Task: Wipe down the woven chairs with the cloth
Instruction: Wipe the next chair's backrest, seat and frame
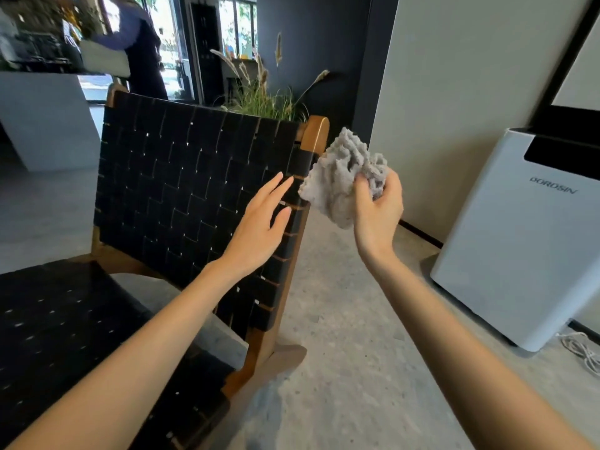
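A black woven chair (181,177) with a brown wooden frame fills the left half of the view, its backrest upright and its seat at the lower left. My left hand (259,222) is stretched out with straight fingers in front of the backrest's right edge; whether it touches the weave I cannot tell. My right hand (378,209) grips a crumpled grey cloth (344,177) in the air, just right of the chair's wooden post and apart from it.
A white appliance (516,241) stands on the floor at the right, its cord (581,352) coiled beside it. Behind the chair are a potted grass plant (263,99), a grey counter (42,121) and a person (136,43) at the back left.
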